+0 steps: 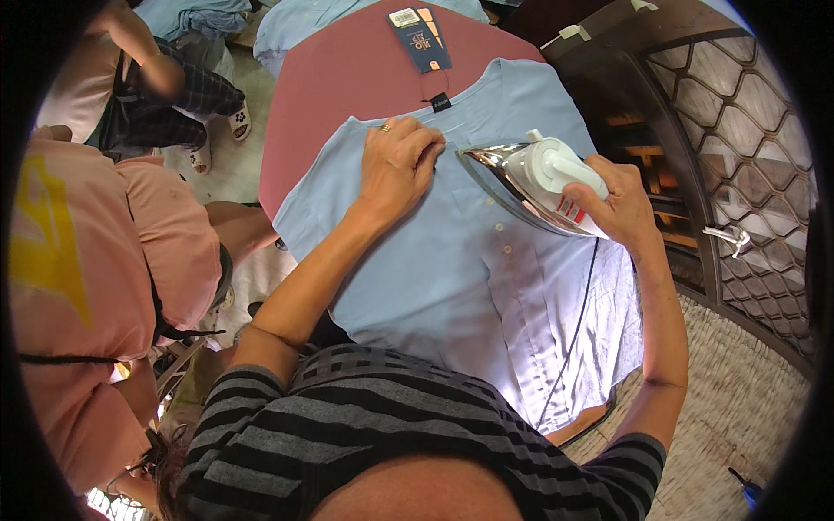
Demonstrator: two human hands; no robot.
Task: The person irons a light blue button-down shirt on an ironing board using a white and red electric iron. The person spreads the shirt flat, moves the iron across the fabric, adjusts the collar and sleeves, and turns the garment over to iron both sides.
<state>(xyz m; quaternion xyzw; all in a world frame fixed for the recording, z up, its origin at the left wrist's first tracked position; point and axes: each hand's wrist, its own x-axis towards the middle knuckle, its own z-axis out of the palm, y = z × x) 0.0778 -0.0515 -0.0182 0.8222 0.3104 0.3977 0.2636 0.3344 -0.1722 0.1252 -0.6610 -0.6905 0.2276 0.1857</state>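
A light blue buttoned shirt (pixel 408 252) lies spread over a dark red ironing board (pixel 321 95), its neckline toward the far end. My right hand (pixel 618 201) grips the handle of a white clothes iron (pixel 547 169). The iron's shiny soleplate is tilted on the shirt's right front, its tip pointing left toward the button placket. My left hand (pixel 400 165) rests near the neckline with its fingers curled together, pinching the fabric just left of the iron's tip. A dark hang tag (pixel 420 42) on a string lies beyond the collar label (pixel 440 102).
The iron's cord (pixel 569 347) runs down across the shirt toward me. At right stands a dark metal grille door (pixel 738 156) with a silver handle (pixel 734 236). People in pink tops (pixel 122 234) are close on my left. More blue garments (pixel 304 26) lie at the far end.
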